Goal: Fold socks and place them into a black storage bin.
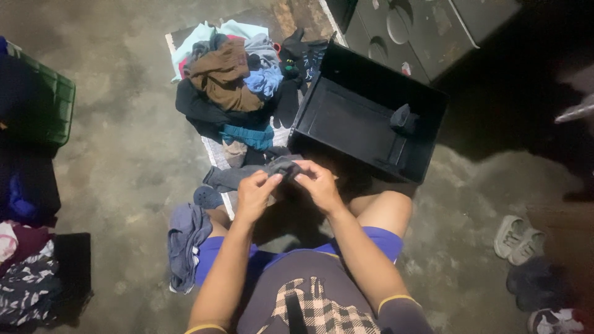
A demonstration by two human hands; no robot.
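Concrete floor, frame centre: my left hand (255, 193) and right hand (319, 184) both pinch shut on a grey sock (247, 173), black bin (371, 120) just above.

Head camera, looking steeply down, close

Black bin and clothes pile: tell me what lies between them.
Nothing separate: in the head view the black bin butts against the clothes pile, with dark garments from the pile lying along the bin's left wall.

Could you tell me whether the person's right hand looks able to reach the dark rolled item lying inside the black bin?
Probably yes. The right hand grips a dark sock with the left hand, just short of the open black bin. Nothing covers the rolled item, though the hand is occupied.
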